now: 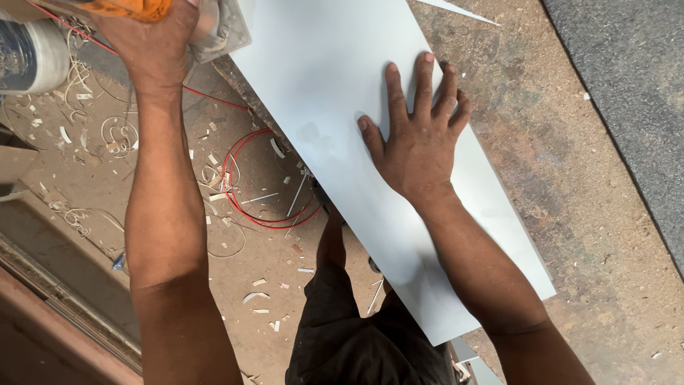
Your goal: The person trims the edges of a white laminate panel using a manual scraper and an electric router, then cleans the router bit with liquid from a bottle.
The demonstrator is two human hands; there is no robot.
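Observation:
A long pale grey-white laminate board (335, 78) lies slanted on a worn brown work surface (570, 178). My right hand (417, 135) presses flat on the board's middle, fingers spread, holding nothing. My left hand (153, 39) at the top left grips a power tool (214, 25) with an orange body and a metal base plate. The base plate sits at the board's left edge near the top. Most of the tool is cut off by the frame.
A red cable (246, 189) loops on the dusty floor among white laminate trimmings and curled shavings. A clear plastic roll (28, 53) sits at the top left. My dark-trousered leg (342, 321) stands below the board. A dark grey mat (634, 85) runs along the right.

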